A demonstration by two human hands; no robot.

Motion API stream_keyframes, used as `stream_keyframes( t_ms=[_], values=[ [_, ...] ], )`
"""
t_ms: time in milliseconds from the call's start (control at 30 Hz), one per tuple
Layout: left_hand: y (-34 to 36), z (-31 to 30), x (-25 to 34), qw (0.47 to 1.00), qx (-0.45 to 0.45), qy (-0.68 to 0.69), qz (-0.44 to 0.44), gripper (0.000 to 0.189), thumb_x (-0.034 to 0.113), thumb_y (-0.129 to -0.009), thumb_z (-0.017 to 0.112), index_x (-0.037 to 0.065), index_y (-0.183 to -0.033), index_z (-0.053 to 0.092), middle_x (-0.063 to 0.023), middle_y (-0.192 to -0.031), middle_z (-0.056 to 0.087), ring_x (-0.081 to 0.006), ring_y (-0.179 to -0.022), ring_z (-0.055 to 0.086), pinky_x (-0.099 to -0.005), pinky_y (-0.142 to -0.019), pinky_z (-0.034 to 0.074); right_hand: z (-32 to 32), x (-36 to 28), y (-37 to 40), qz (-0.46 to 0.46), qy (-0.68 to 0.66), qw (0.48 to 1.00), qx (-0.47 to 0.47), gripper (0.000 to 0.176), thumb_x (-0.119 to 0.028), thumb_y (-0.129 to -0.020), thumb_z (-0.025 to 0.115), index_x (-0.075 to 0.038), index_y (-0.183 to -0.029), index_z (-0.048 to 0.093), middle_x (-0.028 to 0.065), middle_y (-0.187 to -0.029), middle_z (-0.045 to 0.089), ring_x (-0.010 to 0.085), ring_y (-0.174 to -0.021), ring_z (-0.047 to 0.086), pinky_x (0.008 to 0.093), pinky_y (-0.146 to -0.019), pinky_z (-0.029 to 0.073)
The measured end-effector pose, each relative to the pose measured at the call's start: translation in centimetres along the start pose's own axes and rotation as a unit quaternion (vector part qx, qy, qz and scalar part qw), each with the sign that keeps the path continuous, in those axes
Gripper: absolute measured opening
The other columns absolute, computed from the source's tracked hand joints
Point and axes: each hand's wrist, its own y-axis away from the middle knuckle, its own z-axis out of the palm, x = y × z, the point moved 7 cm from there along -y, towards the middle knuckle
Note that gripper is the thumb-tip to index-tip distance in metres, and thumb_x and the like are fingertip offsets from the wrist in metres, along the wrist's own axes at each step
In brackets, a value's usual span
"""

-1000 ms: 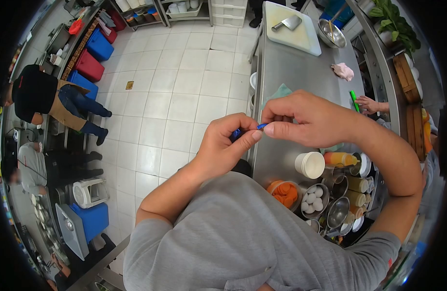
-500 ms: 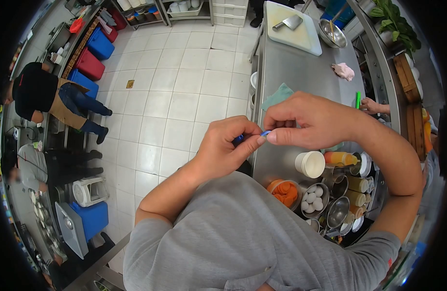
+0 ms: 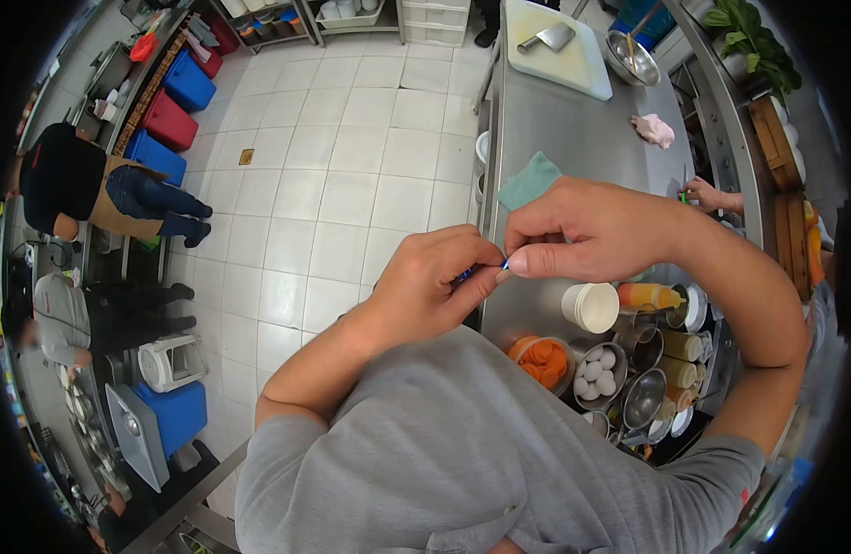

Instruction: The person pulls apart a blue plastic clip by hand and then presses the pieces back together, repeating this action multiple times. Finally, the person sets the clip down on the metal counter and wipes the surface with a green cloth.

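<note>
My left hand (image 3: pixel 441 282) and my right hand (image 3: pixel 587 231) meet over the near edge of the steel counter (image 3: pixel 573 148). Both are closed, thumbs against fingers, on a small blue item (image 3: pixel 506 264). Its kind is too hidden to tell; some blue also shows inside the curl of my left fingers. Just beyond my right hand lies a teal cloth (image 3: pixel 530 182). On the near side stand a stack of white tubs (image 3: pixel 591 307), a container of orange slices (image 3: pixel 543 362) and a bowl of eggs (image 3: pixel 599 374).
A cleaver (image 3: pixel 555 37) rests on a white cutting board (image 3: pixel 573 69), beside a metal bowl (image 3: pixel 632 60). Pale pink raw meat (image 3: pixel 653 131) lies on the counter. Another person's hand (image 3: pixel 712 196) reaches in, holding something green. Two people stand by the left-hand counter.
The blue item has shifted slightly between my fingertips, and my hands stay nearly in place. At the right, the other person's hand has tilted the green thing. The person in the apron has shifted a little.
</note>
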Motion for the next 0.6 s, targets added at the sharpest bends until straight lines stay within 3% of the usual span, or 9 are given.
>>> stream_keyframes(
  t_ms=[167, 300, 467, 600],
  values=[
    [0.0, 0.1, 0.0, 1.000, -0.002, 0.014, -0.008, 0.010, 0.008, -0.099, 0.082, 0.002, -0.101, 0.075, -0.0102, -0.084, 0.070, -0.0258, -0.070, 0.068, -0.0366, -0.063, 0.053, 0.1, 0.0, 0.1, 0.008, -0.008, 1.000, -0.010, 0.036, -0.034, -0.112, 0.068, 0.000, -0.101, 0.073, 0.0062, -0.073, 0.062, 0.0169, -0.068, 0.057, 0.0383, -0.064, 0.047],
    [0.2, 0.2, -0.8, 0.993, -0.020, 0.099, -0.063, 0.012, 0.010, -0.101, 0.083, 0.001, -0.100, 0.075, -0.0087, -0.083, 0.069, -0.0197, -0.071, 0.064, -0.0337, -0.065, 0.050, 0.2, 0.2, 0.1, 0.002, -0.043, 0.999, -0.018, 0.036, -0.034, -0.113, 0.068, -0.001, -0.101, 0.073, 0.0033, -0.075, 0.063, 0.0139, -0.071, 0.057, 0.0370, -0.065, 0.047],
    [0.5, 0.5, -2.3, 0.981, -0.018, 0.179, -0.077, 0.011, 0.010, -0.105, 0.081, 0.002, -0.101, 0.076, -0.0011, -0.085, 0.069, -0.0083, -0.072, 0.056, -0.0276, -0.064, 0.044, 0.3, 0.6, 0.1, 0.003, -0.089, 0.996, -0.024, 0.035, -0.036, -0.114, 0.067, -0.002, -0.107, 0.073, 0.0019, -0.085, 0.067, 0.0129, -0.078, 0.064, 0.0338, -0.071, 0.053],
    [0.8, 0.7, -2.9, 0.955, -0.021, 0.261, -0.138, 0.010, 0.011, -0.107, 0.079, 0.002, -0.102, 0.077, 0.0018, -0.087, 0.068, -0.0056, -0.075, 0.052, -0.0263, -0.066, 0.042, 0.2, 0.4, 0.2, 0.034, -0.141, 0.989, -0.037, 0.037, -0.039, -0.114, 0.065, -0.002, -0.111, 0.073, 0.0022, -0.090, 0.070, 0.0141, -0.085, 0.070, 0.0329, -0.077, 0.058]
  ],
)
